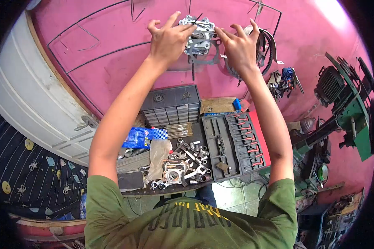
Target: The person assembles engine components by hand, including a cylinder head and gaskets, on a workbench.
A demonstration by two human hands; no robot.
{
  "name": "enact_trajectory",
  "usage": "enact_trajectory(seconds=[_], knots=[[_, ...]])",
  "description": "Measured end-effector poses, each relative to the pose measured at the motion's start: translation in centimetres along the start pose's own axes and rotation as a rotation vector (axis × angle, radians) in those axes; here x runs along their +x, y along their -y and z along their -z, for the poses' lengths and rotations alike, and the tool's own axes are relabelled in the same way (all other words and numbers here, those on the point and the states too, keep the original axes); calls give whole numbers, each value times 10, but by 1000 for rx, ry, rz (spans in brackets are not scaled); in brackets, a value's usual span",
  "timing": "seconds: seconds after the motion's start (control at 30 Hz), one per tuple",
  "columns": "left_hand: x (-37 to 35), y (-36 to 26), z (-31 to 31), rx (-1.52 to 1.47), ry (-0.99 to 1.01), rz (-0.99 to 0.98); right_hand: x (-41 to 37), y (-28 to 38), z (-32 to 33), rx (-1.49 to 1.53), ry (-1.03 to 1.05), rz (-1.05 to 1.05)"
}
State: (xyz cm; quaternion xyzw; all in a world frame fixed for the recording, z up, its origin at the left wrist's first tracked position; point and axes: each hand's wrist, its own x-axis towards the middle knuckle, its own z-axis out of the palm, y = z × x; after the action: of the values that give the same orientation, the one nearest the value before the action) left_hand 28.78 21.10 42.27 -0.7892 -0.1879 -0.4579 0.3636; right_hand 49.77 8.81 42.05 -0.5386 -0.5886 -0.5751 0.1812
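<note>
Both my arms reach up to the pink wall, where a bundle of metal gaskets [203, 25] hangs on a wire rack. A darker gasket [204, 61] with a large opening hangs lowest, in front. My left hand [168, 40] is at the bundle's left edge, fingertips pinched against the gaskets, other fingers lifted apart. On the right edge, my right hand [240, 47] pinches at the gaskets in the same way, other fingers raised. Both thumbs are mostly hidden. Black belts [268, 52] hang just behind my right hand.
Below stands a workbench with a drawer cabinet [172, 112], a blue packet [138, 137], loose wrenches and sockets [191, 155], an engine cylinder part [173, 175] and an open tool case [224, 141]. A green drill press [353, 120] is to the right, a white door [37, 91] left.
</note>
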Motion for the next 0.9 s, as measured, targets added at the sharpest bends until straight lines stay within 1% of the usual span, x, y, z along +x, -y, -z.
enact_trajectory(seconds=[0.07,0.13,0.2,0.23,0.4,0.47,0.5,0.57,0.63,0.67,0.73,0.87,0.9], knots=[[15,8,-3,81,6,2,15,-10,-10,-21,-28,27],[27,16,-3,77,-3,0,27,-17,-19,-31,-38,20],[41,24,0,-55,-90,-29,37,-25,-29,-32,-74,-1],[46,26,-2,-89,36,22,42,-27,-30,-45,-72,-5],[61,30,-9,-7,-11,-8,54,-31,-39,-35,-18,-21],[63,27,-11,215,197,15,55,-31,-43,-33,-1,-21],[64,27,-11,217,196,17,55,-31,-45,1,-3,-22],[64,28,-13,149,256,27,56,-28,-48,37,-3,-23],[63,27,-16,142,281,25,54,-26,-52,58,65,-36],[62,26,-18,135,305,26,53,-25,-55,58,66,-36],[60,26,-24,139,306,12,52,-22,-61,105,99,-52],[57,30,-33,136,292,-10,49,-21,-73,154,65,-21],[56,29,-35,62,252,1,48,-20,-75,155,70,-21]])
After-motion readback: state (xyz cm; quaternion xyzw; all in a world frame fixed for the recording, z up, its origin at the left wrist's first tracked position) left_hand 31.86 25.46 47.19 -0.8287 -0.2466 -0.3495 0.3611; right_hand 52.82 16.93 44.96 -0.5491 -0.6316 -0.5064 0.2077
